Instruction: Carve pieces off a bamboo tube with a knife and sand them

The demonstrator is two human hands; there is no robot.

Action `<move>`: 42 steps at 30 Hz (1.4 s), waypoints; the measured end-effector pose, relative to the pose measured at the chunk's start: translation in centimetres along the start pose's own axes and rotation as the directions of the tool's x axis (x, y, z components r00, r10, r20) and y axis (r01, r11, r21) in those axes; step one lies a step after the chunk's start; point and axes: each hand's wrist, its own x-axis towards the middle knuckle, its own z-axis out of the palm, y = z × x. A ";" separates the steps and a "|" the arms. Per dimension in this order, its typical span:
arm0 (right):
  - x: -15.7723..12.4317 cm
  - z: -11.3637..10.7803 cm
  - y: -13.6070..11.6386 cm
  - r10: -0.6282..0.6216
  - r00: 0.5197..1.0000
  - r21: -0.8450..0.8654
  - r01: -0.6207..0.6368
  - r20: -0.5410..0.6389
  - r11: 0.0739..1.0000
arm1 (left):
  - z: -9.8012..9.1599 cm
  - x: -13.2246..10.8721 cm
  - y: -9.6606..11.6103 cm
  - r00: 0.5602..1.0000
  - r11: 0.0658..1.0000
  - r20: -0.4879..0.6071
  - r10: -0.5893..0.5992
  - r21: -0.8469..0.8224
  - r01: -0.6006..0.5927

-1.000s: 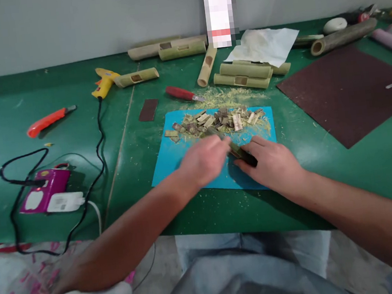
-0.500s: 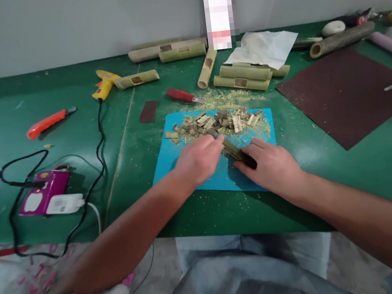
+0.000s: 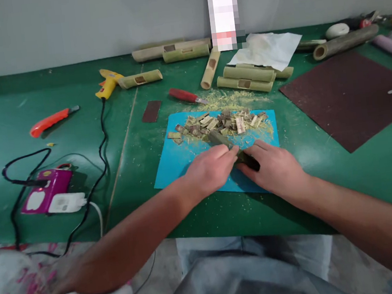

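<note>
A short dark-green bamboo tube [image 3: 220,138] lies slantwise over a blue sheet [image 3: 172,166]. My right hand [image 3: 276,164] is wrapped round its near end. Against the tube's middle, close to the right fingers, my left hand [image 3: 210,166] is closed with bent fingers; what it pinches, if anything, is hidden. Bamboo chips [image 3: 211,124] and shavings are heaped on the sheet's far half. Just beyond the sheet rest a red-handled knife [image 3: 185,95] and a small brown sandpaper piece [image 3: 151,111].
Several cut bamboo tubes [image 3: 245,84] lie along the back, by a white paper [image 3: 266,49]. A large brown sheet [image 3: 349,96] covers the right. To the left are a yellow glue gun [image 3: 107,85], an orange utility knife [image 3: 50,122], a purple power box [image 3: 47,190] and black cable.
My left hand has slid along the tube, rightward and nearer to my right hand, uncovering the tube's far end. My right hand keeps its hold. The view has shifted slightly.
</note>
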 end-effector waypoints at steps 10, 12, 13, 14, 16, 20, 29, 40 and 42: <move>0.0 -0.2 -0.1 0.014 0.999 0.020 -0.014 0.030 1.000 | 0.2 -0.2 1.1 1.000 1.000 -0.022 -0.015 0.008 0.016; 0.1 -0.2 -0.2 0.024 0.999 0.020 -0.024 0.040 0.999 | 0.1 -0.2 0.9 0.993 0.994 -0.075 -0.094 0.053 0.098; 0.1 -0.2 -0.2 0.024 0.999 0.020 -0.025 0.044 0.999 | 0.0 -0.2 0.9 0.997 0.997 -0.053 -0.050 0.061 0.054; 0.1 -0.2 -0.2 0.026 0.999 0.018 -0.027 0.046 0.999 | 0.0 -0.2 0.8 1.000 0.998 -0.021 -0.023 0.055 0.024; 0.1 -0.2 -0.2 0.029 0.998 0.017 -0.030 0.055 0.999 | 0.0 -0.2 0.7 1.000 0.999 -0.003 0.026 0.035 -0.026; 0.1 -0.3 -0.1 0.042 0.996 0.013 -0.043 0.078 0.999 | 0.2 -0.3 0.5 0.995 0.991 -0.075 -0.068 0.106 0.076; 0.1 -0.2 0.0 0.030 0.997 0.015 -0.031 0.078 0.999 | 0.2 -0.4 0.3 0.997 0.998 -0.078 0.009 0.061 -0.004; 0.0 -0.3 0.0 0.016 0.996 0.019 -0.018 0.082 1.000 | 0.3 -0.5 0.4 0.999 0.998 -0.038 -0.010 0.054 0.012; 0.1 -0.3 0.0 0.023 0.997 0.024 -0.024 0.075 0.999 | 0.2 -0.3 0.2 0.994 0.997 -0.107 -0.038 0.069 0.046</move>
